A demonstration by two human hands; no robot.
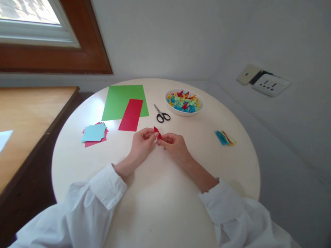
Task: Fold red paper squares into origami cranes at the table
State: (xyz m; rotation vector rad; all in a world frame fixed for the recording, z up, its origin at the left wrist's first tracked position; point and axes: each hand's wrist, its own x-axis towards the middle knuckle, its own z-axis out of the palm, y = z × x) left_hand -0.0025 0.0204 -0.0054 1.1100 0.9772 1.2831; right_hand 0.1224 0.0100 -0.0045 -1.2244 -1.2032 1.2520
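A small folded piece of red paper (157, 133) is pinched between both my hands just above the round cream table (155, 193). My left hand (141, 142) grips its left side with thumb and fingertips closed. My right hand (173, 144) is closed on its right side. White sleeves cover both my forearms.
Behind my hands lie a red paper strip (131, 114) on a green sheet (121, 100), black scissors (162, 115), and a white bowl (184, 112) holding several coloured folded pieces. A stack of light blue and pink squares (94, 133) lies left; a few coloured strips (225, 138) lie right.
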